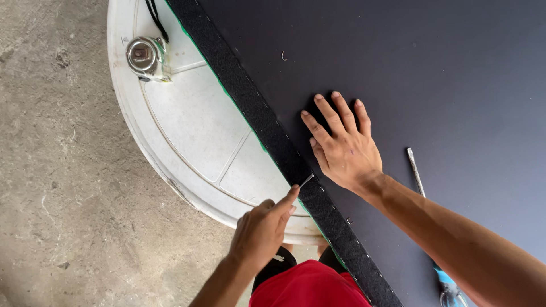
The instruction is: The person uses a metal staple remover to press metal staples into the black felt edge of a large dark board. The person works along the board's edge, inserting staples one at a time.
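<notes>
Left hand (263, 227) is pinching a small metal blade (307, 180), tip right on the black fuzzy strip (267, 122) along the dark board's (443, 74) edge. Right hand (343, 145) lies flat, fingers spread, on the board just beside the strip. A screwdriver (416, 170), I think, lies further in from the strip, and a white round table (187, 119) pokes out beneath its outer side.

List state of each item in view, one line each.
left hand: pinching a small metal staple at the strip's edge
right hand: flat, fingers spread, pressing on the dark panel
black fuzzy strip: lying flat along the panel edge, row of staples beside it
white round table: under the panel, partly covered
metal rod: lying loose on the panel
tape measure: resting on the table
</notes>
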